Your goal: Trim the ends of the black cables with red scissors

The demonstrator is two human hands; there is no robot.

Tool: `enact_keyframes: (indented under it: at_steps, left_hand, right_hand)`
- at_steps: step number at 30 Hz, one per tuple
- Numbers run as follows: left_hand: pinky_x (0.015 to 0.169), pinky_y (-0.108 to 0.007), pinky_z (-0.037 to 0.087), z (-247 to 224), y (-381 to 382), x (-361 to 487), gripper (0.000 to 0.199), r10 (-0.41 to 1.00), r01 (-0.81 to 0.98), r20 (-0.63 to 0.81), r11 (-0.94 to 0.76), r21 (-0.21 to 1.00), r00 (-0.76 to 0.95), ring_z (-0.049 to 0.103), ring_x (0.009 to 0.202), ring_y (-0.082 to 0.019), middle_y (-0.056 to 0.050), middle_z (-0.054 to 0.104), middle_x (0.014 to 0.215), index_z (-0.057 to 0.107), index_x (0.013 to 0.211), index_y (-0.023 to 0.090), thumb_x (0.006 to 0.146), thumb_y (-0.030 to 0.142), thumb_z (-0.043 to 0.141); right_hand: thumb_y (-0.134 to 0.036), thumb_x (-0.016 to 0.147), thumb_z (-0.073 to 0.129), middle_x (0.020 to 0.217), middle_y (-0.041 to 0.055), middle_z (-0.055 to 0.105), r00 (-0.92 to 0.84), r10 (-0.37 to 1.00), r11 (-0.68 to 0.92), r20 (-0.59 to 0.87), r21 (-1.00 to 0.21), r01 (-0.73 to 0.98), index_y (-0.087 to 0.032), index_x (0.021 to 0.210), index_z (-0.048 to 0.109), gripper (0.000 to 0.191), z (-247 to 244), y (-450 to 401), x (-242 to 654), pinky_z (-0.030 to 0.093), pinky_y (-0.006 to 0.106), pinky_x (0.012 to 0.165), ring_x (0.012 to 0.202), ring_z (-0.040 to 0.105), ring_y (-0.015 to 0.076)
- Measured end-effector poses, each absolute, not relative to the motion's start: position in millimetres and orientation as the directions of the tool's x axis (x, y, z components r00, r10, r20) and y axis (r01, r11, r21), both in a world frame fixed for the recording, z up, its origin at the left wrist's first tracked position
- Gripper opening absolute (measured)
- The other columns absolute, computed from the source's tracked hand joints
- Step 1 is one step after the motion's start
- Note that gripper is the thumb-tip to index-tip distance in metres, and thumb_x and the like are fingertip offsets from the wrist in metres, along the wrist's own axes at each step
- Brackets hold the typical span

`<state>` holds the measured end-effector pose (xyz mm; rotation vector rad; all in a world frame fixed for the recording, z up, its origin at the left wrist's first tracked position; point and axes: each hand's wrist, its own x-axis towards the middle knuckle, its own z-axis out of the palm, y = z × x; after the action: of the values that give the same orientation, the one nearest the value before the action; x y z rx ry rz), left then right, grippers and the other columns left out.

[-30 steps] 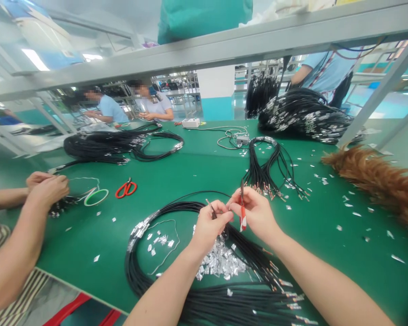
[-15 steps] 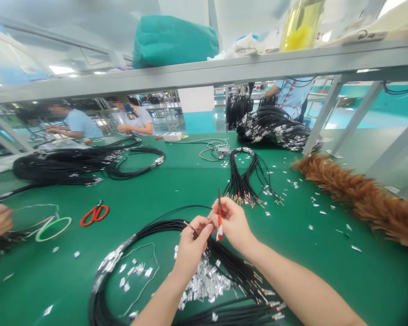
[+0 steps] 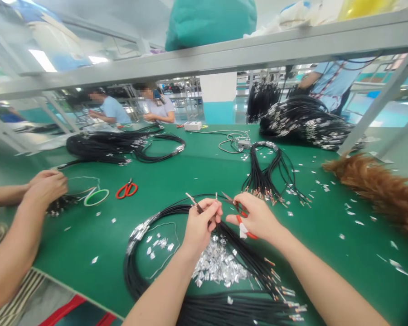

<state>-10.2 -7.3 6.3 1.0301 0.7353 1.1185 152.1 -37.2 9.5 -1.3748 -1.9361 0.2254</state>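
Observation:
My left hand pinches a thin black cable, whose stripped end points up and left; another pale tip rises above its fingers. Just to the right, my right hand holds red-handled scissors, their blades parted and angled toward the cable end. Under both hands lies a looped bundle of black cables, wrapped with silver foil at its left, with exposed and foil-tipped ends at the lower right. A heap of silver foil scraps sits inside the loop.
At the left, a co-worker's hands work beside a green-and-white tape ring. Other red scissors lie nearby. More cable bundles are farther back. A brown feather duster lies right, and a metal shelf crosses above.
My right hand has drawn away from my left, and its scissors have tilted from upright to pointing left with parted blades. The view has swung left, showing more of the co-worker's arms.

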Motion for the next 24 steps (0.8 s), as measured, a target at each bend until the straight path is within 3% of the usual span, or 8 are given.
enact_keyframes:
  at_steps: [6, 17, 20, 22, 24]
  left_hand:
    - [0.033, -0.016, 0.019, 4.8, -9.2, -7.7, 0.017, 0.937, -0.328, 0.020, 0.102, 0.939, 0.349, 0.044, 0.043, -0.005, 0.000, 0.054, 0.055, 0.057, 0.068, 0.013, 0.069, 0.029, 0.063]
    - [0.032, -0.015, 0.019, 5.9, -10.0, -6.7, 0.018, 0.956, -0.308, 0.005, 0.090, 0.947, 0.295, 0.043, 0.039, -0.004, 0.002, 0.054, 0.050, 0.056, 0.065, 0.014, 0.064, 0.029, 0.066]
    - [0.032, -0.015, 0.019, 5.6, -9.8, -7.0, 0.016, 0.976, -0.358, 0.038, 0.043, 0.933, 0.216, 0.042, 0.040, -0.005, 0.003, 0.053, 0.050, 0.057, 0.067, 0.015, 0.065, 0.028, 0.066]
    - [0.032, -0.015, 0.020, 4.2, -10.9, -6.0, 0.015, 0.977, -0.363, 0.042, 0.036, 0.931, 0.207, 0.043, 0.040, -0.005, 0.003, 0.054, 0.051, 0.057, 0.067, 0.015, 0.065, 0.027, 0.066]
    - [0.033, -0.016, 0.020, 1.4, -13.6, -3.8, 0.015, 0.966, -0.313, 0.035, 0.049, 0.948, 0.257, 0.044, 0.040, -0.006, 0.002, 0.055, 0.050, 0.057, 0.067, 0.015, 0.065, 0.026, 0.067]
  right_hand:
    - [-0.047, 0.072, 0.059, 0.075, 0.0046, 0.055, -0.221, 0.873, 0.398, 0.435, -0.371, 0.839, -0.019, 0.084, 0.057, 0.031, 11.7, -38.0, 152.7, 0.039, 0.026, 0.060, 0.067, 0.051, 0.0167]
    - [-0.047, 0.072, 0.059, 0.076, 0.0057, 0.060, -0.190, 0.894, 0.347, 0.406, -0.359, 0.866, -0.020, 0.084, 0.061, 0.030, 14.8, -39.5, 154.3, 0.039, 0.026, 0.058, 0.064, 0.053, 0.0158]
    - [-0.046, 0.069, 0.063, 0.070, 0.0030, 0.059, -0.154, 0.910, 0.323, 0.386, -0.424, 0.846, -0.020, 0.080, 0.061, 0.028, 12.5, -35.6, 158.6, 0.037, 0.026, 0.055, 0.059, 0.051, 0.0149]
    - [-0.043, 0.067, 0.065, 0.068, 0.0015, 0.057, -0.087, 0.913, 0.319, 0.399, -0.566, 0.760, -0.021, 0.080, 0.060, 0.026, 11.2, -34.4, 158.4, 0.038, 0.026, 0.055, 0.058, 0.051, 0.0149]
    - [-0.038, 0.068, 0.065, 0.070, 0.0009, 0.057, -0.011, 0.912, 0.346, 0.410, -0.753, 0.560, -0.021, 0.082, 0.057, 0.024, 11.4, -36.1, 153.4, 0.041, 0.027, 0.057, 0.062, 0.052, 0.0148]
